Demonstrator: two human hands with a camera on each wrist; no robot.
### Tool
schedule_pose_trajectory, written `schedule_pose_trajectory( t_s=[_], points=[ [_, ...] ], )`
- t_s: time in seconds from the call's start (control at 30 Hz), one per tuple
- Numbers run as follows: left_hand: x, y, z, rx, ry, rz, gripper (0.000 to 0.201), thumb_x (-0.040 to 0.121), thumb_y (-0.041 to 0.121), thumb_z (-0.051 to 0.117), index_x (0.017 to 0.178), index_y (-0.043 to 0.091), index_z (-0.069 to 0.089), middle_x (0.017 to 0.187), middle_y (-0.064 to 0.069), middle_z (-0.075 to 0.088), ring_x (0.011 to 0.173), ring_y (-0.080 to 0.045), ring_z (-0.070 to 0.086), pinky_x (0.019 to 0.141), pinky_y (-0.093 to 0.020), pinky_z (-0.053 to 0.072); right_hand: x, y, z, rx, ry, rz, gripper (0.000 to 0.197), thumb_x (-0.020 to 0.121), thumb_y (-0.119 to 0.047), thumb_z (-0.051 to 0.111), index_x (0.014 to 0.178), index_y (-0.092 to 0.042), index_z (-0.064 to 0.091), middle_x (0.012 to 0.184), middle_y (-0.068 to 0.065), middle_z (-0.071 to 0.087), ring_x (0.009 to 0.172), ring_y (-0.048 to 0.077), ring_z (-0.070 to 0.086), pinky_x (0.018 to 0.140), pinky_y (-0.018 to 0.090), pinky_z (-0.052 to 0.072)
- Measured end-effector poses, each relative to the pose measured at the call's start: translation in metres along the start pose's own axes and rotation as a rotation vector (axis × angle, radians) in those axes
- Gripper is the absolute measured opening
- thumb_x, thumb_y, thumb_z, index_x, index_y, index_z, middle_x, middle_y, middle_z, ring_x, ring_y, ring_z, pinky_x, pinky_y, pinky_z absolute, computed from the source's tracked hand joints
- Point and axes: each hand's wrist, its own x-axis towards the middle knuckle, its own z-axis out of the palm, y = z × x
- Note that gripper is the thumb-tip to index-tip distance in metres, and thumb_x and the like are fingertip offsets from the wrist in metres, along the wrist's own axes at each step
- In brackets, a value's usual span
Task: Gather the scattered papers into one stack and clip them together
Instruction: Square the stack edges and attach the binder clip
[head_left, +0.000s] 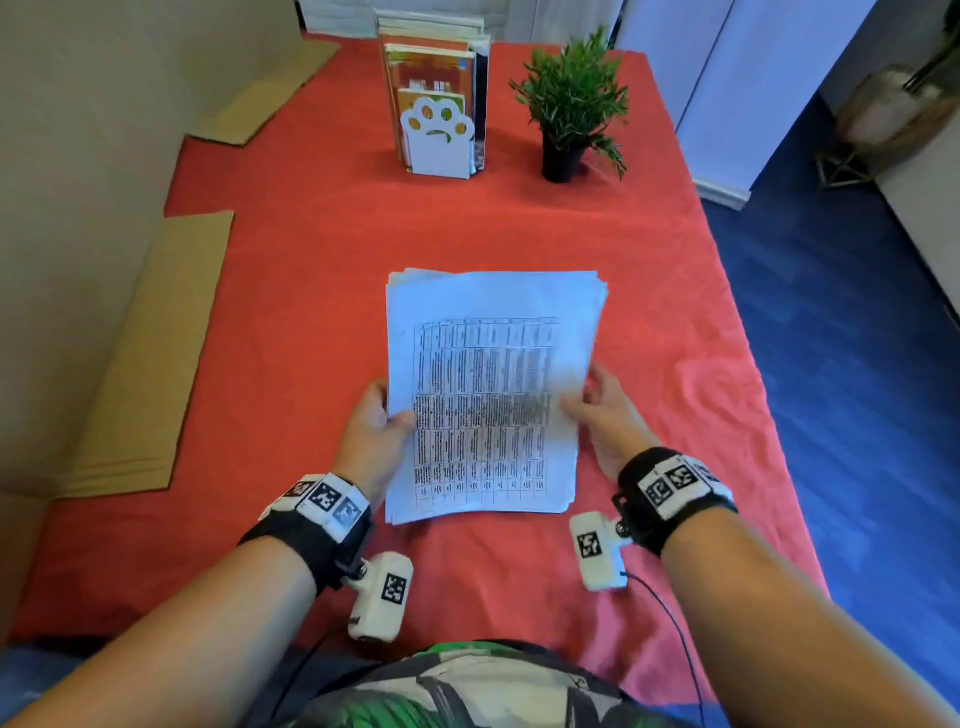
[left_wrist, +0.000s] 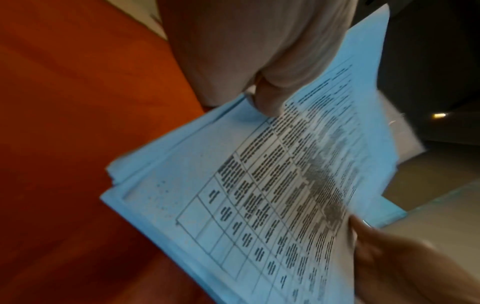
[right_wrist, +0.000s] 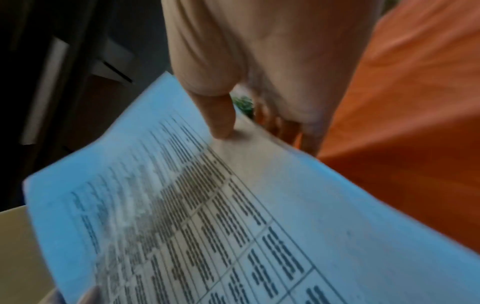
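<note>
A stack of white papers (head_left: 488, 395) with a printed table on top is held above the red tablecloth (head_left: 311, 312), its sheet edges slightly uneven. My left hand (head_left: 382, 421) grips the stack's left edge, thumb on top. My right hand (head_left: 597, 405) grips the right edge, thumb on the top sheet and fingers underneath. In the left wrist view the thumb (left_wrist: 270, 98) presses on the papers (left_wrist: 259, 195). In the right wrist view the thumb (right_wrist: 223, 119) lies on the top sheet (right_wrist: 233, 226). No clip is in view.
A white paw-shaped book holder with books (head_left: 441, 124) and a small potted plant (head_left: 571, 104) stand at the far end of the table. Flat cardboard pieces (head_left: 150, 353) lie along the left edge. Blue floor (head_left: 857, 364) lies to the right.
</note>
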Motion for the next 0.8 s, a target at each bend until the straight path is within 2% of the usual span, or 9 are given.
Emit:
schedule_pose_trajectory(
  t_s=[0.1,0.17,0.27,0.37,0.43,0.5,0.6,0.7,0.8],
  points=[
    [-0.001,0.012,-0.002,-0.006,-0.021,0.149,0.052,0.089,-0.004,0.048,0.098,0.046,0.051,0.106,0.011,0.064,0.097,-0.001,0.06,0.094,-0.033,0.045,-0.007,-0.026,0.009,0.034,0.035,-0.171,0.057,0.068,-0.037,0.081,0.113,-0.016,0.055,0.113,0.018,0.065,0.105,0.037,0.061,0.095,0.057,0.045],
    [-0.003,0.018,-0.001,0.03,-0.01,0.227,0.055,0.088,-0.002,0.048,0.106,0.05,0.048,0.108,0.019,0.06,0.098,0.009,0.056,0.095,-0.026,0.043,-0.02,-0.042,0.021,0.053,0.1,-0.304,0.027,0.082,-0.02,0.071,0.106,-0.023,0.059,0.108,0.01,0.069,0.103,0.03,0.063,0.093,0.049,0.049],
    [-0.008,0.018,0.002,0.034,0.007,0.289,0.06,0.084,0.006,0.048,0.113,0.058,0.044,0.117,0.013,0.059,0.111,-0.003,0.054,0.104,-0.031,0.04,-0.033,-0.041,0.03,0.042,0.15,-0.403,0.036,0.087,0.006,0.053,0.101,-0.026,0.057,0.091,-0.01,0.069,0.089,0.009,0.063,0.085,0.035,0.051],
    [-0.012,0.016,0.003,-0.044,-0.007,0.276,0.049,0.086,0.001,0.053,0.124,0.032,0.045,0.118,0.005,0.06,0.106,0.004,0.057,0.098,-0.032,0.045,-0.05,-0.036,0.037,0.1,0.117,-0.372,0.05,0.07,0.01,0.054,0.101,-0.028,0.055,0.091,-0.006,0.065,0.086,0.008,0.062,0.082,0.036,0.051],
    [-0.01,0.018,0.002,-0.104,-0.004,0.284,0.052,0.081,0.002,0.062,0.129,0.01,0.044,0.122,-0.008,0.063,0.112,-0.013,0.062,0.1,-0.043,0.048,-0.053,-0.038,0.036,0.151,0.109,-0.353,0.058,0.054,0.009,0.048,0.1,-0.028,0.051,0.091,-0.001,0.061,0.085,0.013,0.061,0.08,0.038,0.051],
    [-0.011,0.023,0.0,-0.104,0.049,0.283,0.06,0.072,0.011,0.074,0.125,0.013,0.045,0.118,-0.01,0.066,0.112,-0.026,0.063,0.098,-0.049,0.049,-0.052,-0.044,0.033,0.197,0.107,-0.364,0.06,0.046,0.009,0.042,0.095,-0.025,0.048,0.085,-0.001,0.058,0.078,0.01,0.059,0.074,0.033,0.049],
    [-0.01,0.033,0.0,-0.218,0.042,0.239,0.068,0.063,0.003,0.083,0.117,0.024,0.049,0.112,-0.005,0.067,0.107,-0.024,0.065,0.093,-0.041,0.052,-0.052,-0.049,0.033,0.225,0.119,-0.337,0.06,0.042,0.01,0.04,0.092,-0.023,0.051,0.078,-0.003,0.056,0.071,0.008,0.057,0.068,0.027,0.046],
    [-0.007,0.04,0.005,-0.253,0.0,0.234,0.07,0.063,-0.01,0.079,0.123,0.01,0.051,0.11,-0.007,0.068,0.1,-0.019,0.066,0.088,-0.033,0.055,-0.052,-0.043,0.037,0.219,0.132,-0.27,0.058,0.041,0.01,0.042,0.092,-0.015,0.055,0.08,0.009,0.054,0.078,0.02,0.053,0.072,0.035,0.043],
    [-0.004,0.043,0.007,-0.254,0.013,0.227,0.055,0.066,-0.012,0.076,0.114,0.006,0.057,0.105,-0.011,0.07,0.092,-0.019,0.068,0.084,-0.035,0.056,-0.053,-0.04,0.039,0.239,0.16,-0.219,0.056,0.041,0.009,0.045,0.091,-0.012,0.058,0.079,0.011,0.055,0.08,0.025,0.052,0.074,0.04,0.042]
  ],
)
